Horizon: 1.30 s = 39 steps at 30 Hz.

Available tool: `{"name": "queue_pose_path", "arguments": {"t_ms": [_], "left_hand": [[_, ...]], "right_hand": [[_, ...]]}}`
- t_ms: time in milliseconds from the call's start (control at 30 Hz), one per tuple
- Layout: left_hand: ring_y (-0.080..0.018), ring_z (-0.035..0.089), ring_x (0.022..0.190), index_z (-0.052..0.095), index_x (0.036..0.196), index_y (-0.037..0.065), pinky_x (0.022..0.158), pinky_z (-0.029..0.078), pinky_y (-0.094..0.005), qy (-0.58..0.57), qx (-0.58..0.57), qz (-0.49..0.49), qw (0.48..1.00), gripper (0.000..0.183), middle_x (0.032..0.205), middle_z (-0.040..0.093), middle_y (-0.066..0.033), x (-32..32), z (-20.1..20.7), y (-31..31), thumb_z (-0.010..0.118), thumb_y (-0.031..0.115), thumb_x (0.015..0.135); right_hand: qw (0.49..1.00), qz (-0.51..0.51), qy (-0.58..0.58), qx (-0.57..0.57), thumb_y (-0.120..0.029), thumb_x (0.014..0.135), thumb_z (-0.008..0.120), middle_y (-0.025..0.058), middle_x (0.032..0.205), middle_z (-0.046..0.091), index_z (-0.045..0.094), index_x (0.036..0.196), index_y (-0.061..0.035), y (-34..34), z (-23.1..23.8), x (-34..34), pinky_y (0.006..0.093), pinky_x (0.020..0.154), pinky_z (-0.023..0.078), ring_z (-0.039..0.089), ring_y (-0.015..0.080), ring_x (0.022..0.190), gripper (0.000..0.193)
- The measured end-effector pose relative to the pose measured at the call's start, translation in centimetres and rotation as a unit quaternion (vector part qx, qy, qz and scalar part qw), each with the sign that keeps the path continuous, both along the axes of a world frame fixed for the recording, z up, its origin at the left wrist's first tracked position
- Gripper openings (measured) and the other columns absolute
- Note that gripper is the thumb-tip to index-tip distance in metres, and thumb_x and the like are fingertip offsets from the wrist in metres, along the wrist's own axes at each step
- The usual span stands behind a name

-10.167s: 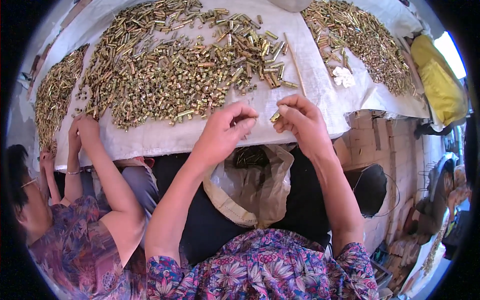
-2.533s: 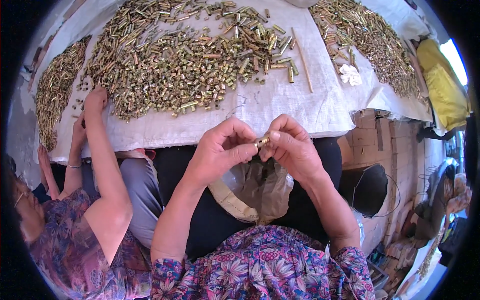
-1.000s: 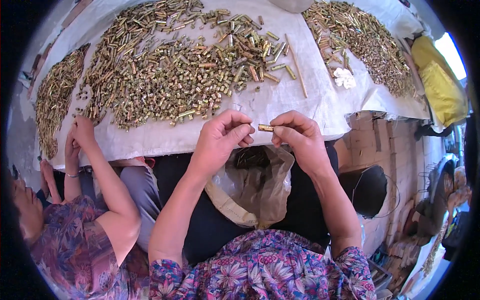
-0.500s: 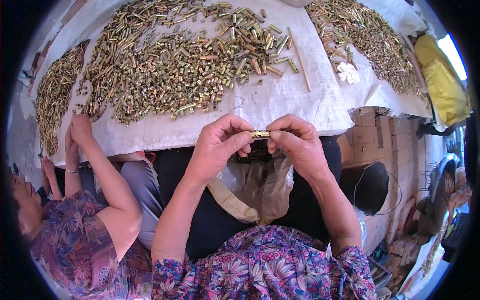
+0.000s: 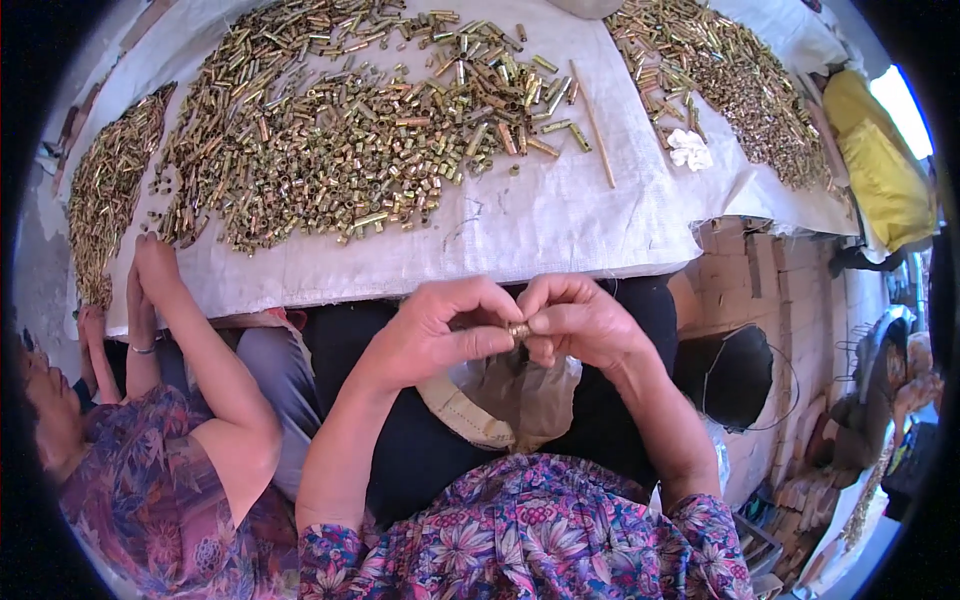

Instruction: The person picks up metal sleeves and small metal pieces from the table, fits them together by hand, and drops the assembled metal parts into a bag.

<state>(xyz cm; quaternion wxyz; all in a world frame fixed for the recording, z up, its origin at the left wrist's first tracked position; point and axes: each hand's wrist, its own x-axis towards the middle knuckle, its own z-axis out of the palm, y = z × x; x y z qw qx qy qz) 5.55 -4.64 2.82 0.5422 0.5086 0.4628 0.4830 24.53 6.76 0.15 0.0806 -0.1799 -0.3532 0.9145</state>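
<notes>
Between my two hands, over my lap, is a small brass-coloured metal tube (image 5: pixel 518 330). Thumb and fingers of my left hand (image 5: pixel 432 335) pinch its left end, and my right hand (image 5: pixel 592 328) grips the right end. Fingertips cover much of it, so only a short middle part shows. Below the hands, an open clear plastic bag (image 5: pixel 552 405) with a cream-coloured rim (image 5: pixel 465 415) rests on my lap; its contents are mostly hidden. A large spread of similar tubes and short rings (image 5: pixel 340 160) lies on the white-covered table (image 5: pixel 560 235) ahead.
A thin wooden stick (image 5: pixel 595 130) and a crumpled white tissue (image 5: pixel 689 149) lie on the table. More metal pieces are heaped at far left and right (image 5: pixel 750 100). At left, a co-worker's hands (image 5: pixel 155 265) reach the table edge. A dark bucket (image 5: pixel 735 375) stands on the right.
Both hands have come lower, toward my lap, and closer together. The tube, earlier level and more exposed between the fingertips, is now more covered by the fingers.
</notes>
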Motion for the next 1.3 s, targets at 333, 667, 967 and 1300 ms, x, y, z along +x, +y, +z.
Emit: {"name": "queue_pose_path", "arguments": {"t_ms": [333, 667, 967, 1300], "left_hand": [[-0.0070, 0.055, 0.078, 0.064, 0.100, 0.003, 0.070, 0.045, -0.0248, 0.110, -0.105, -0.047, 0.987, 0.023, 0.083, 0.062, 0.0000, -2.7, 0.3, 0.6, 0.070, 0.016, 0.081], [-0.0315, 0.063, 0.078, 0.062, 0.102, 0.009, 0.067, 0.050, -0.0419, 0.507, 0.098, 0.217, 0.828, 0.023, 0.089, 0.060, -0.0124, -1.0, -3.0, 10.6, 0.065, 0.014, 0.080], [-0.0343, 0.063, 0.071, 0.057, 0.090, 0.007, 0.059, 0.049, -0.0470, 0.576, 0.117, 0.233, 0.775, 0.013, 0.084, 0.057, -0.0131, -0.9, -3.8, 13.3, 0.061, 0.015, 0.080], [-0.0159, 0.063, 0.071, 0.059, 0.094, 0.004, 0.065, 0.052, -0.0290, -0.040, -0.064, 0.186, 0.980, 0.009, 0.088, 0.066, -0.0079, -1.8, -2.8, 9.4, 0.059, 0.007, 0.086]], "right_hand": [[0.869, 0.073, -0.070, 0.484, -0.009, 0.086, 0.067, 0.0009, 0.081, 0.065, 0.067, 0.097, 0.0013, 1.7, 1.3, 0.1, 0.0252, 0.068, 0.050, 0.059, 0.0081, 0.074, 0.015], [0.558, -0.246, -0.218, 0.762, -0.006, 0.079, 0.061, 0.0202, 0.085, 0.062, 0.062, 0.092, 0.0009, 11.3, -1.1, -6.2, 0.0418, 0.072, 0.049, 0.062, 0.0354, 0.079, 0.016], [0.535, -0.185, -0.275, 0.777, -0.005, 0.078, 0.059, 0.0222, 0.087, 0.062, 0.060, 0.089, 0.0022, 12.4, -1.9, -7.3, 0.0476, 0.076, 0.047, 0.059, 0.0416, 0.087, 0.014], [0.842, -0.184, -0.215, 0.460, -0.007, 0.087, 0.061, 0.0034, 0.079, 0.061, 0.062, 0.099, 0.0021, 6.3, 1.7, -3.2, 0.0238, 0.065, 0.045, 0.056, 0.0096, 0.069, 0.015]]}}
